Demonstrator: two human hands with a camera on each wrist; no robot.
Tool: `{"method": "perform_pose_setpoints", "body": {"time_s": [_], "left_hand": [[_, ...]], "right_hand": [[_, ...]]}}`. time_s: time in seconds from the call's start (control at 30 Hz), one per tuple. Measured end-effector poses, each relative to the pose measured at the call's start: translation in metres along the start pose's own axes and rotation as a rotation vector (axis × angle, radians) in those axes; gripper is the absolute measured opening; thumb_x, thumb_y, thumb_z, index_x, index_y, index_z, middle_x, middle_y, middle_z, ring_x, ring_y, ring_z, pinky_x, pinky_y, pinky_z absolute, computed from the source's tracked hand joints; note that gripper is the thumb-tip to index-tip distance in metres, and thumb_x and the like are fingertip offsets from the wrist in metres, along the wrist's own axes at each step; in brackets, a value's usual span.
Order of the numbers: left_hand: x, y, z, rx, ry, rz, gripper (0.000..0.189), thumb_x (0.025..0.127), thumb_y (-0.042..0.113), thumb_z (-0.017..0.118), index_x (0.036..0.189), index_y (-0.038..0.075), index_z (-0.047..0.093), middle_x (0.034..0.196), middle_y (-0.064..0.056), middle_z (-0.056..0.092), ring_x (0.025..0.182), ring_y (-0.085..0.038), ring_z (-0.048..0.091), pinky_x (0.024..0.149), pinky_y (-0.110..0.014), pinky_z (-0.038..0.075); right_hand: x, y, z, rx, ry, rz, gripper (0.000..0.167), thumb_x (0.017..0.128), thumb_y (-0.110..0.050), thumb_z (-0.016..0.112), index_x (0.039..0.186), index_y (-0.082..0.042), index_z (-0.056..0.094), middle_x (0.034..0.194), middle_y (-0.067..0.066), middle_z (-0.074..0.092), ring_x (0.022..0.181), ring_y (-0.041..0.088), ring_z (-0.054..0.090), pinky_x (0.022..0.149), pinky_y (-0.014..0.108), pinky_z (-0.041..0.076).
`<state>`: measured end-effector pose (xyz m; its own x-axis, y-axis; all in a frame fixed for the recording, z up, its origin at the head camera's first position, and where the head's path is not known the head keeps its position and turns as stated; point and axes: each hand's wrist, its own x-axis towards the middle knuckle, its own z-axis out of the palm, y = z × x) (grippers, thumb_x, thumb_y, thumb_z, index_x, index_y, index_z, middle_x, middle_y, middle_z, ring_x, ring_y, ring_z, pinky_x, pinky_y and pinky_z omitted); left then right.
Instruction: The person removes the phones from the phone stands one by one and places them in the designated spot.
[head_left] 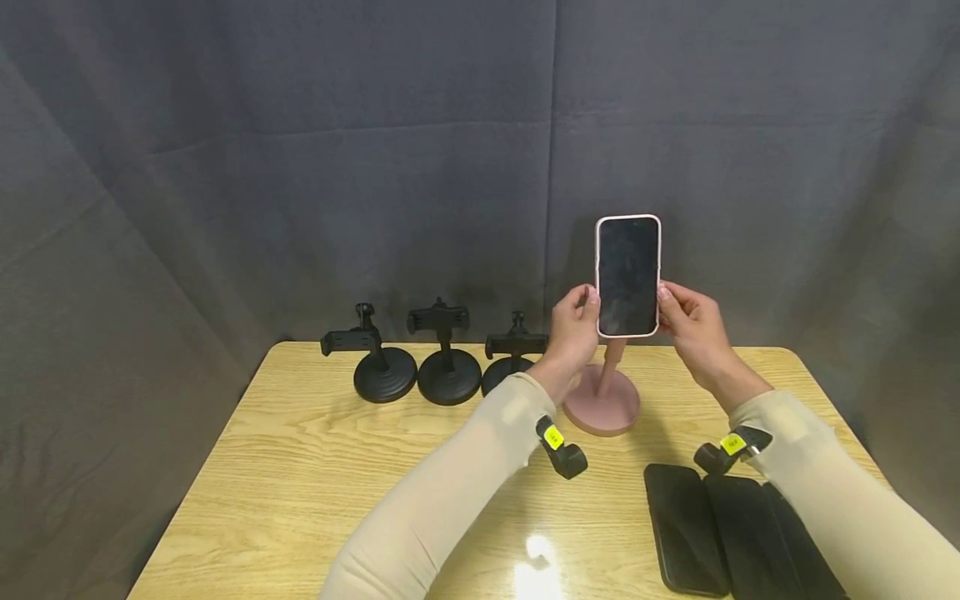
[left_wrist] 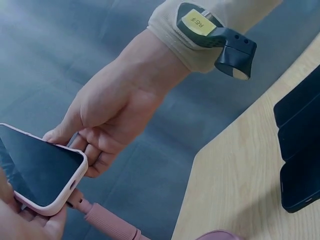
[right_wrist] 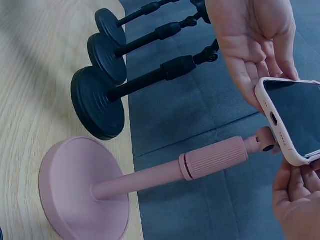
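Observation:
A smartphone (head_left: 628, 275) in a pale pink case stands upright, its dark screen facing me, at the top of a pink phone stand (head_left: 607, 400). My left hand (head_left: 573, 329) grips its lower left edge, thumb at the front rim. On the opposite edge, my right hand (head_left: 697, 333) pinches the case between thumb and fingers. The right wrist view shows the stand's ribbed stem (right_wrist: 215, 160) rising to a joint just behind the phone's bottom end (right_wrist: 280, 125). The phone hides the stand's clamp.
Three black phone stands (head_left: 448, 375) line the table's back edge left of the pink one. Several dark phones (head_left: 686, 529) lie side by side at the front right, partly under my right sleeve (head_left: 832, 475). A grey curtain (head_left: 412, 167) hangs behind the wooden table (head_left: 300, 500).

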<state>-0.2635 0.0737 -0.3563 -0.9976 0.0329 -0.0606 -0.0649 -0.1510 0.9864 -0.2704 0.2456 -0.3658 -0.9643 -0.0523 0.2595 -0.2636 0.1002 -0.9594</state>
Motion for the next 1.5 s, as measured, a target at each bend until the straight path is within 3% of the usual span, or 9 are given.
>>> {"method": "perform_pose_setpoints", "body": {"time_s": [0.17, 0.37, 0.53, 0.63, 0.8, 0.97, 1.2, 1.37, 1.5], "left_hand": [[-0.002, 0.001, 0.000, 0.005, -0.008, 0.026, 0.025, 0.109, 0.022, 0.046, 0.127, 0.012, 0.060, 0.130, -0.016, 0.068, 0.121, -0.025, 0.065, 0.110, -0.044, 0.049], [-0.005, 0.009, 0.001, -0.021, -0.065, 0.095, 0.022, 0.108, 0.017, 0.046, 0.125, 0.008, 0.058, 0.117, -0.014, 0.070, 0.097, -0.011, 0.061, 0.095, -0.032, 0.054], [-0.012, 0.017, 0.000, -0.026, -0.105, 0.124, 0.022, 0.109, 0.018, 0.045, 0.125, 0.010, 0.058, 0.120, -0.015, 0.071, 0.104, -0.012, 0.066, 0.099, -0.034, 0.057], [-0.015, 0.020, -0.001, -0.033, -0.115, 0.138, 0.019, 0.109, 0.018, 0.045, 0.120, 0.010, 0.058, 0.118, -0.015, 0.072, 0.102, -0.012, 0.067, 0.096, -0.033, 0.058], [-0.019, 0.023, -0.002, -0.047, -0.152, 0.169, 0.014, 0.108, 0.016, 0.046, 0.110, 0.008, 0.058, 0.115, -0.016, 0.072, 0.105, -0.016, 0.069, 0.095, -0.033, 0.059], [-0.025, 0.028, -0.006, -0.063, -0.193, 0.193, 0.016, 0.108, 0.015, 0.047, 0.113, 0.005, 0.059, 0.122, -0.019, 0.070, 0.117, -0.026, 0.069, 0.096, -0.037, 0.059], [-0.035, 0.033, -0.013, -0.051, -0.230, 0.235, 0.022, 0.107, 0.014, 0.048, 0.117, -0.003, 0.059, 0.123, -0.024, 0.069, 0.116, -0.031, 0.069, 0.090, -0.033, 0.061], [-0.042, 0.034, -0.018, -0.075, -0.248, 0.221, 0.027, 0.107, 0.013, 0.049, 0.126, -0.003, 0.059, 0.129, -0.023, 0.067, 0.120, -0.030, 0.067, 0.092, -0.034, 0.060], [-0.047, 0.034, -0.023, -0.085, -0.257, 0.210, 0.031, 0.107, 0.013, 0.050, 0.130, -0.004, 0.058, 0.133, -0.021, 0.066, 0.123, -0.028, 0.065, 0.094, -0.034, 0.059]], "right_hand": [[-0.002, -0.002, -0.002, 0.056, -0.002, -0.028, 0.055, 0.107, -0.024, 0.051, 0.144, 0.015, 0.042, 0.100, -0.023, 0.073, 0.090, -0.009, 0.069, 0.078, 0.008, 0.055], [-0.005, -0.012, -0.004, 0.146, -0.009, -0.103, 0.056, 0.106, -0.021, 0.052, 0.145, 0.017, 0.040, 0.107, -0.019, 0.074, 0.097, -0.006, 0.071, 0.085, 0.009, 0.055], [-0.009, -0.021, -0.005, 0.212, -0.007, -0.153, 0.050, 0.105, -0.017, 0.053, 0.143, 0.015, 0.044, 0.109, -0.013, 0.075, 0.099, -0.003, 0.072, 0.086, 0.012, 0.056], [-0.013, -0.025, -0.006, 0.192, 0.007, -0.168, 0.045, 0.105, -0.017, 0.053, 0.141, 0.010, 0.051, 0.109, -0.013, 0.076, 0.098, -0.003, 0.072, 0.086, 0.012, 0.056], [-0.019, -0.030, -0.007, 0.193, 0.030, -0.183, 0.032, 0.104, -0.016, 0.054, 0.132, -0.005, 0.064, 0.105, -0.013, 0.077, 0.095, -0.002, 0.073, 0.084, 0.011, 0.056], [-0.024, -0.036, -0.006, 0.244, 0.034, -0.210, 0.023, 0.104, -0.012, 0.055, 0.117, -0.019, 0.073, 0.102, -0.009, 0.078, 0.091, -0.001, 0.073, 0.082, 0.013, 0.058], [-0.033, -0.043, -0.002, 0.268, 0.018, -0.228, 0.025, 0.103, -0.010, 0.054, 0.121, -0.013, 0.072, 0.107, -0.007, 0.078, 0.094, 0.002, 0.074, 0.084, 0.014, 0.058], [-0.041, -0.048, 0.000, 0.244, 0.021, -0.236, 0.027, 0.103, -0.008, 0.054, 0.125, -0.010, 0.071, 0.110, -0.007, 0.077, 0.095, 0.002, 0.073, 0.083, 0.013, 0.058], [-0.047, -0.050, 0.004, 0.260, 0.022, -0.244, 0.027, 0.103, -0.005, 0.053, 0.119, -0.013, 0.073, 0.105, -0.006, 0.078, 0.088, 0.002, 0.074, 0.077, 0.014, 0.059]]}}
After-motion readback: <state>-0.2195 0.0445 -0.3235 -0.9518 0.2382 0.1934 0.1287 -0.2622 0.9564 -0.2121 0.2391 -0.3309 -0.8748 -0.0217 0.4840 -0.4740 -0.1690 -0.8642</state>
